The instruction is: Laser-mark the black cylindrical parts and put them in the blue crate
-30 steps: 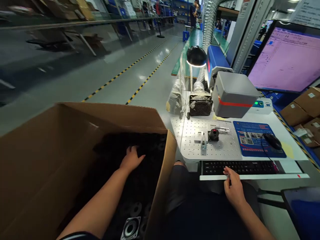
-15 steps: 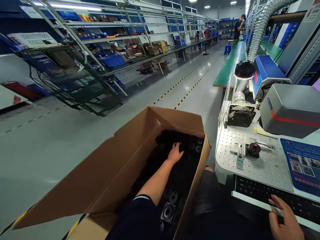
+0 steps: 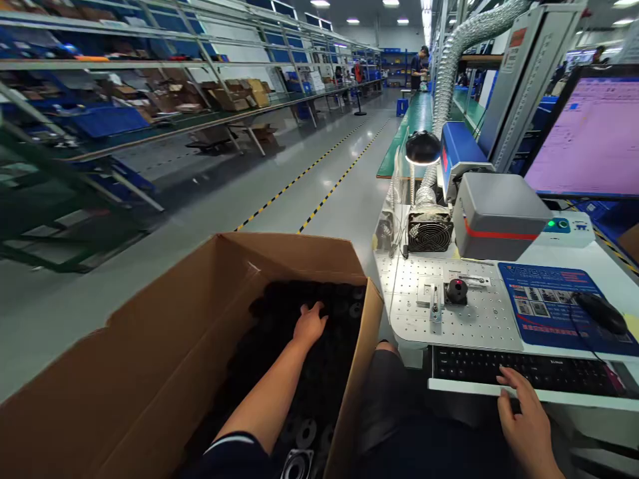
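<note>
My left hand (image 3: 309, 324) reaches into an open cardboard box (image 3: 164, 332), its fingers curled down among a dark heap of black round parts (image 3: 305, 434). What sits between those fingers is too dark to make out. My right hand (image 3: 524, 412) is at the front edge of a black keyboard (image 3: 524, 370), fingers apart and holding nothing; its fingertips are over the lower keys. On the perforated metal plate (image 3: 479, 326), a black round part (image 3: 456, 291) with a red light spot on it rests against small metal clamps (image 3: 435, 305).
A grey machine head (image 3: 502, 213) and a black fan (image 3: 430, 236) stand behind the plate. A mouse (image 3: 599, 313) lies on a blue mat (image 3: 549, 293), below a monitor (image 3: 589, 140). Farther off, a person (image 3: 418, 68) stands by a green bench (image 3: 412, 126).
The view has swung right, bringing the monitor and mouse into sight. My left hand stays in the box among the parts, and my right hand stays at the keyboard.
</note>
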`<state>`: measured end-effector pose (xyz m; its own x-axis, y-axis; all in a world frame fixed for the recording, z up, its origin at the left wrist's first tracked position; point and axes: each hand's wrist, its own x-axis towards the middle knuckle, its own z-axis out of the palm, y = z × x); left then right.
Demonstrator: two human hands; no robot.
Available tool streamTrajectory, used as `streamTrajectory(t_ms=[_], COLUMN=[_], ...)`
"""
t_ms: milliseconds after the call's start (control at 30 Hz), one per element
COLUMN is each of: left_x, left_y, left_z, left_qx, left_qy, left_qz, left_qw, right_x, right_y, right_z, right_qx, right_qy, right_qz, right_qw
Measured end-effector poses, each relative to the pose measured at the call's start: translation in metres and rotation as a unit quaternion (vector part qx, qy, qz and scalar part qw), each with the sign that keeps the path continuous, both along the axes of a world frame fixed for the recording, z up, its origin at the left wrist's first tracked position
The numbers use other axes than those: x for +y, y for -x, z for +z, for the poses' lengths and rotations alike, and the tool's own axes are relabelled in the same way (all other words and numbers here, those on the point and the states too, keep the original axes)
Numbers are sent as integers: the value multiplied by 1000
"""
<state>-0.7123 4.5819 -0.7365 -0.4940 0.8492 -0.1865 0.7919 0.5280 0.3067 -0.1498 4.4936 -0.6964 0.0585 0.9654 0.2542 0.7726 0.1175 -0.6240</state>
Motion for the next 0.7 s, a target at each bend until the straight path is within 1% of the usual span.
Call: streamTrajectory(t_ms=[100, 200, 267, 367, 467, 567, 633, 700], left_x=[-1, -6, -11, -24, -46, -76, -101, -126], left_y=[-5, -8, -9, -11, -15, -20, -22, -22], left_z=[-5, -4, 2, 17, 38, 57, 67, 75], left_qx=[14, 14, 8, -3, -14, -37, -78, -131], left_qy=[-22, -46, -64, -96, -124, -148, -164, -182], left_qz=[11, 19, 23, 30, 38, 43, 54, 65], left_qw=[1000, 999, 998, 995, 991, 987, 982, 972], right_x=[8, 25, 42, 75, 115, 156, 178, 194], right_y=[2, 2, 5, 15, 36, 61, 75, 87], right_z=[7, 15, 21, 32, 40, 46, 49, 53], right_qx=[15, 30, 37, 54, 67, 53, 39, 28], right_qy=[-11, -35, -57, -60, -32, -16, -1, 9], right_qz=[3, 10, 21, 37, 53, 61, 60, 54], right_qw=[1000, 999, 997, 996, 996, 997, 997, 998])
